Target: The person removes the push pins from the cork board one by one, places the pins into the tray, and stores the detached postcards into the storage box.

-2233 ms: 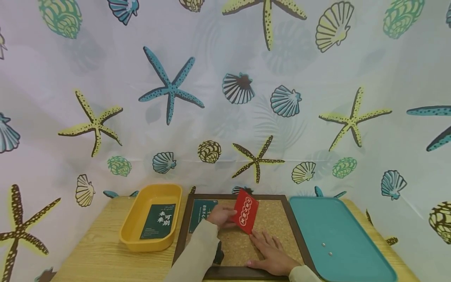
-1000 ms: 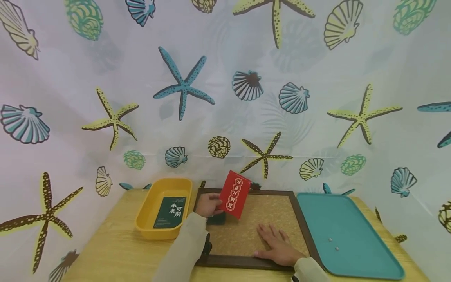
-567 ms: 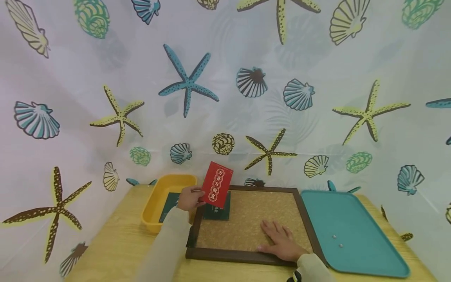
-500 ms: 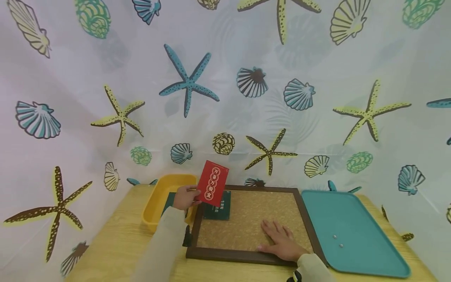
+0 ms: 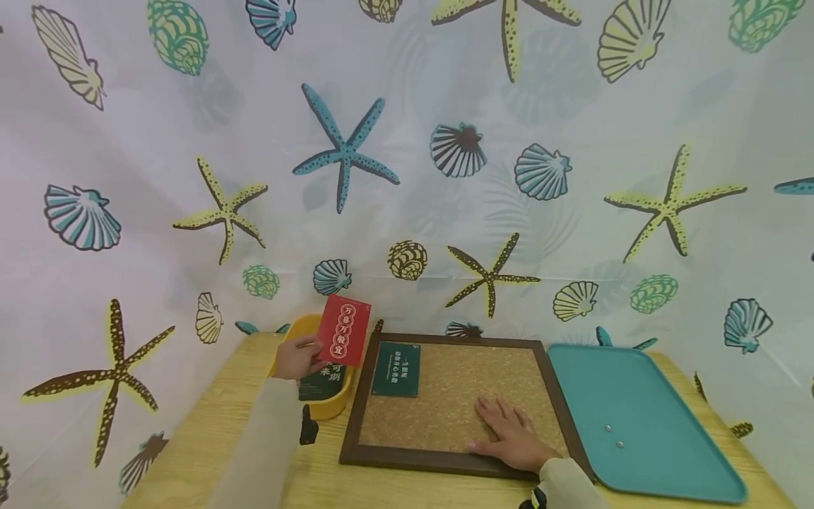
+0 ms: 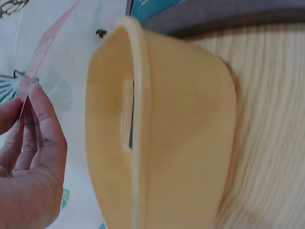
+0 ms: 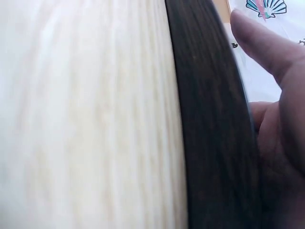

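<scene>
My left hand [image 5: 297,359] pinches a red card [image 5: 345,329] with light Chinese lettering between thumb and fingers, as the left wrist view also shows. The card is raised over the yellow bin [image 5: 331,408], where a dark green card [image 5: 320,385] lies, partly hidden by the hand and red card. My right hand [image 5: 514,437] rests palm down with straight fingers on the lower right of a cork board [image 5: 445,424]. A second green card [image 5: 396,370] lies at the board's upper left corner. In the right wrist view the thumb is beside the board's dark frame [image 7: 209,95].
A teal tray [image 5: 642,396] stands to the right of the board, with two small round studs [image 5: 608,428] on it. The wooden table [image 5: 191,438] runs along the front and left. A patterned curtain [image 5: 407,205] with starfish and shells hangs behind.
My left hand has lifted the red card off the board and carried it left over the yellow bin, uncovering the green card on the cork. The right hand stays on the board.
</scene>
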Available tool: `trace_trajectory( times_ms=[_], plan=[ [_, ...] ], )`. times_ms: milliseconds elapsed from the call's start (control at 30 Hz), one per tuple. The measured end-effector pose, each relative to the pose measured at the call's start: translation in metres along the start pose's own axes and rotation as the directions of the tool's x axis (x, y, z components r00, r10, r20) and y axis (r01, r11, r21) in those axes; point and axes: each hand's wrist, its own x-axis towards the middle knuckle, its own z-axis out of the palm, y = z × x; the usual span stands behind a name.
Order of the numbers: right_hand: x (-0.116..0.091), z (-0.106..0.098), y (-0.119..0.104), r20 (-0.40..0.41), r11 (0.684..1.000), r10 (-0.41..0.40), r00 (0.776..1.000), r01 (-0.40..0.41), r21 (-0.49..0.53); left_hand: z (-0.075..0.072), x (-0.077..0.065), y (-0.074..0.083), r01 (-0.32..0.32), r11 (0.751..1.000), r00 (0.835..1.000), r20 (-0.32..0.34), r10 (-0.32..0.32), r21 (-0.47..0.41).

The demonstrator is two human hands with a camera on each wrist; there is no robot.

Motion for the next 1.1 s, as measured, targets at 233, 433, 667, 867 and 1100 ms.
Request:
trace_trajectory(
  times_ms=[233,433,667,867,1100],
  plan=[
    [0.002,0.001,0.001,-0.007,1.000,-0.001,1.000,0.001,-0.011,-0.023,-0.002,-0.009,-0.023,0.998,0.992,-0.124,0.031,0.066],
    [0.002,0.000,0.001,-0.010,1.000,-0.011,1.000,0.011,-0.011,-0.042,-0.006,-0.015,-0.030,0.991,0.989,-0.137,0.048,0.134],
    [0.000,-0.003,0.000,-0.012,1.000,-0.003,1.000,0.003,-0.011,-0.044,-0.006,-0.017,-0.002,0.987,0.983,-0.180,0.031,0.159],
    [0.002,-0.002,0.002,-0.008,1.000,0.000,1.000,0.000,-0.022,-0.043,-0.005,-0.018,0.001,0.983,0.985,-0.167,0.030,0.183],
    [0.001,0.001,0.002,-0.001,1.000,0.001,1.000,-0.001,-0.002,-0.042,-0.001,-0.025,0.040,0.974,0.985,-0.174,-0.001,0.224]
  ],
)
